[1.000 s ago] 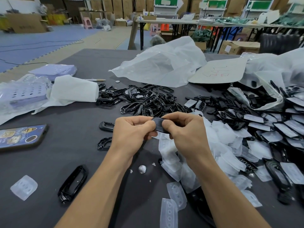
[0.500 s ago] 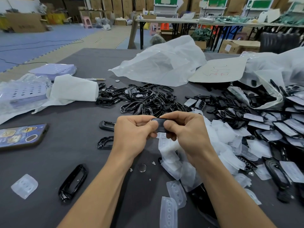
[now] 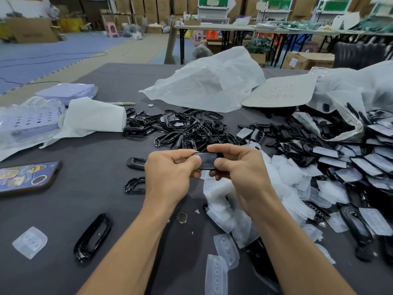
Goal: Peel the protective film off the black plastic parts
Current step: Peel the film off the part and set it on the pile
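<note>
A small black plastic part [image 3: 206,160] is held above the grey table [image 3: 89,201], pinched at its two ends between my left hand [image 3: 170,175] and my right hand [image 3: 238,171]. Thumbs and forefingers cover most of it, so any film on it is hard to make out. Just beyond my hands lies a heap of glossy black parts [image 3: 180,128]. To the right, many black parts with white film [image 3: 348,165] are spread out. Peeled clear films [image 3: 221,201] are piled under my right hand.
A phone [image 3: 25,177] lies at the left edge. White tissue [image 3: 93,118] and bagged lilac trays [image 3: 23,124] sit at back left. A big crumpled plastic bag [image 3: 208,81] lies behind. Single black frames [image 3: 93,237] and a loose film [image 3: 29,241] lie near left.
My hands have risen slightly and come a little closer to me, turning the black part between the fingers. The table's other things have not moved.
</note>
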{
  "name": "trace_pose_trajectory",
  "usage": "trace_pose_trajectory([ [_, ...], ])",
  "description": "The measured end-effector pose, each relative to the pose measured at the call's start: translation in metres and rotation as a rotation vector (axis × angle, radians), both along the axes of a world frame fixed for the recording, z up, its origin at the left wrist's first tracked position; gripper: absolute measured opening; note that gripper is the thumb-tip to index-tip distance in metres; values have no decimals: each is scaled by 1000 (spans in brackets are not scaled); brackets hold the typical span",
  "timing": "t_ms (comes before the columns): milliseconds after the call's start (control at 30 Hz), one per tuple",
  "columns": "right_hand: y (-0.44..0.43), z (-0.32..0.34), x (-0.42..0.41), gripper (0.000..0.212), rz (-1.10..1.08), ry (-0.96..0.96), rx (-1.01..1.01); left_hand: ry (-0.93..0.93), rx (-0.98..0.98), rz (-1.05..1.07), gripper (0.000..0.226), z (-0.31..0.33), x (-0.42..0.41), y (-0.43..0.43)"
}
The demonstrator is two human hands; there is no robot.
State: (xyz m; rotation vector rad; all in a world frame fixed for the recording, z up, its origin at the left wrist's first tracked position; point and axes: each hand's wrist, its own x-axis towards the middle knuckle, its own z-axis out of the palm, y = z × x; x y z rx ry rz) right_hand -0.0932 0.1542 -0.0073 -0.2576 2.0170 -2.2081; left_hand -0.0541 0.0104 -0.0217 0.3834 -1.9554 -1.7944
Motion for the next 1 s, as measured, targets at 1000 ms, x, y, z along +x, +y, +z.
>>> trace_pose_trajectory([
  [1000,16,18,13,36,-57,513,762,-50,-24,-36,8,-1,2,11],
])
